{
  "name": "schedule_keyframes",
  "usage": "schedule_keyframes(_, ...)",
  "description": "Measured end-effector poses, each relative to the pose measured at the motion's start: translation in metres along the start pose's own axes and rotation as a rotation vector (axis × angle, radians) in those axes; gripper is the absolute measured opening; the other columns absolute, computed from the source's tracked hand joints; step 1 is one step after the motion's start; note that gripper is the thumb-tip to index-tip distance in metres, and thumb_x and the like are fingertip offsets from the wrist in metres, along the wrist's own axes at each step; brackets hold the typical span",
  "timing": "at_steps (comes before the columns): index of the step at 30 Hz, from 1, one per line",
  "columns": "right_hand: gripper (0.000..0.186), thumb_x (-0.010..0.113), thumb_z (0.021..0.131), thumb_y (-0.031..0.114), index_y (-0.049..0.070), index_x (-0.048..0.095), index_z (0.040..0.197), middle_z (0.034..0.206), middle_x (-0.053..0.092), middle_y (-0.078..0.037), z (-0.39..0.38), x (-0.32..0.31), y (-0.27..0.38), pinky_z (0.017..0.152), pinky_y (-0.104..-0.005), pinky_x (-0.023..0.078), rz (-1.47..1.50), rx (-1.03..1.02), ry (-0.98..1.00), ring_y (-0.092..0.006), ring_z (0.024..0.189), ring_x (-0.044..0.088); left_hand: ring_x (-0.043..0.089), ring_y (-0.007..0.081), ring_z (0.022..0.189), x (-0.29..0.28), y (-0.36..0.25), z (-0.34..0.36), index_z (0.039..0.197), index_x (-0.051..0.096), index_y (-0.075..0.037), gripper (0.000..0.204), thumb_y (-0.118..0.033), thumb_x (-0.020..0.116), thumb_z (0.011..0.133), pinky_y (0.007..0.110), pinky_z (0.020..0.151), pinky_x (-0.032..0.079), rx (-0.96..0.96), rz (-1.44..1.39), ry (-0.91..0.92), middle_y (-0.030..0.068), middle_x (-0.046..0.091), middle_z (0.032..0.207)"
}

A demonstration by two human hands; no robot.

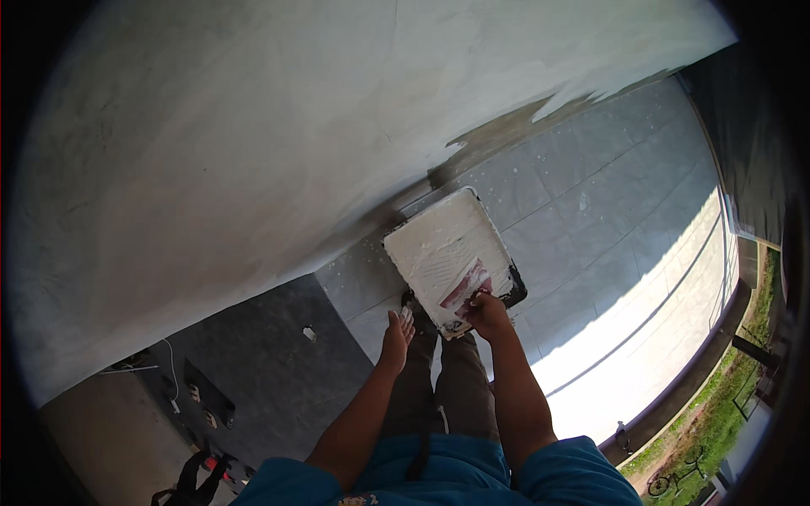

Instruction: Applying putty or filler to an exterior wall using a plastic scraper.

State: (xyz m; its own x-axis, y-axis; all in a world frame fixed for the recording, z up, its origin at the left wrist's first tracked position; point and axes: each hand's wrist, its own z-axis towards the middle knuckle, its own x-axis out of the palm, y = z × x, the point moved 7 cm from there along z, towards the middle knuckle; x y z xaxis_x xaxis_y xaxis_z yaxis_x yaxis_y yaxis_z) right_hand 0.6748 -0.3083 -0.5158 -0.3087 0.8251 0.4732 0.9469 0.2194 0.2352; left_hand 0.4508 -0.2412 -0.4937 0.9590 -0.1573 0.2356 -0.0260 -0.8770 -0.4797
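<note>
A paint tray [439, 240] coated in white paint lies on the grey tiled floor at the foot of a freshly painted white wall [253, 135]. A reddish patch shows on its near end. My right hand [486, 312] grips the tray's near edge. My left hand [396, 331] hangs beside it with paint-smeared fingers apart, holding nothing. My legs in dark trousers stand directly below the tray.
Grey floor tiles [591, 202] spread to the right, sunlit toward a low ledge [675, 379] with grass beyond. An unpainted dark strip runs along the wall's base. Lower left, a dark mat [270, 371], a white cable and small items lie on the floor.
</note>
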Motion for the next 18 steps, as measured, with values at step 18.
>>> schedule_keyframes(18,0.057,0.056,0.082,0.004,0.004,0.055,0.139,0.139,0.063,-0.013,-0.221,0.224,0.154,0.12,-0.0535,0.039,0.232,-0.389,0.787,-0.036,0.133,0.056,0.065,0.0318,0.128,0.106,-0.304,-0.171,0.134,0.069,-0.004,0.066,-0.058,0.04,0.109,0.038,0.111,0.046,0.781,0.956,0.224,0.0196,0.072,0.13)
